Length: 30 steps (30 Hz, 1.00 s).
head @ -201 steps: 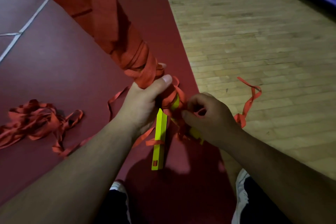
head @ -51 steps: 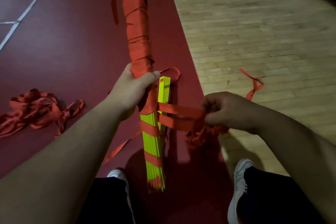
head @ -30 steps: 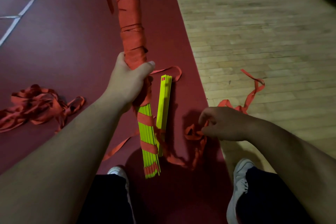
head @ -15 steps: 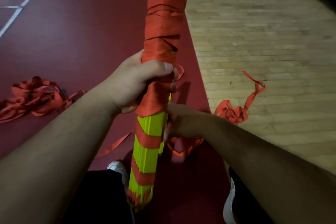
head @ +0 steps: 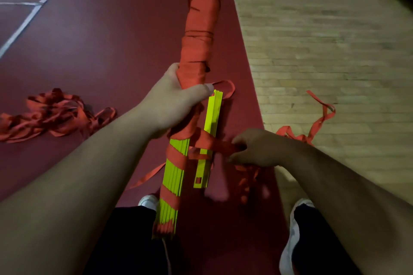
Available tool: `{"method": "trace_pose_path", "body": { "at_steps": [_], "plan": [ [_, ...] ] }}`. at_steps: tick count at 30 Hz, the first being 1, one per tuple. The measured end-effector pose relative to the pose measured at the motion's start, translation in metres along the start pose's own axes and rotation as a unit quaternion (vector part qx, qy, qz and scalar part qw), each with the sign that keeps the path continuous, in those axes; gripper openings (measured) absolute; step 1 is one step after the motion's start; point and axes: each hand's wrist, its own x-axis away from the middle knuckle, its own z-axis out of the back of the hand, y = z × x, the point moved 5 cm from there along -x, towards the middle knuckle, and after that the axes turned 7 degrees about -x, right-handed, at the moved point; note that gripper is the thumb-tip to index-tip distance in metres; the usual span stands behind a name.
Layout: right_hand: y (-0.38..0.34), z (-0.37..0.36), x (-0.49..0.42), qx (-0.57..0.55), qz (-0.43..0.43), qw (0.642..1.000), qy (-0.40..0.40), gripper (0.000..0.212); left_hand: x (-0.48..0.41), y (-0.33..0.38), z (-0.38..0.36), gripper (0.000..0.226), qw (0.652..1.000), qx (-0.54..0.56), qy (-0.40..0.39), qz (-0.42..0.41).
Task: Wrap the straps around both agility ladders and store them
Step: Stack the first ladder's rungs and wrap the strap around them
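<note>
The yellow ladder bundle, wound in orange strap, is held up over the red floor. The left hand squeezes its wrapped middle. The right hand pinches a loose bit of strap beside it. Another strap pile lies well apart.

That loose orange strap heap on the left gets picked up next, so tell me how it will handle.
The strap heap will likely be floppy: it lies in limp, tangled loops on the red floor. It is probably light, being thin flat webbing. Loops may trail and snag, so one handful likely won't gather it all.
</note>
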Motion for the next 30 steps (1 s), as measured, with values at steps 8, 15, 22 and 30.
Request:
{"method": "trace_pose_path", "body": {
  "at_steps": [8, 15, 22, 30],
  "plan": [
    [0.005, 0.027, 0.024, 0.046, 0.007, 0.995, 0.089, 0.016, -0.012, -0.017, 0.016, 0.068, 0.998, -0.021, 0.036, 0.046],
    [0.011, 0.040, 0.050, -0.101, 0.020, 0.990, 0.092, 0.016, -0.018, -0.023, 0.017, 0.062, 0.995, -0.060, 0.070, -0.024],
    [0.030, 0.031, 0.059, 0.069, -0.089, 0.994, -0.007, 0.006, -0.021, -0.019, -0.002, 0.077, 0.991, -0.103, 0.073, -0.042],
    [0.022, 0.047, 0.068, 0.144, -0.129, 0.977, 0.092, 0.024, -0.017, -0.007, -0.019, 0.054, 0.984, -0.143, 0.106, -0.014]
  ]
}}
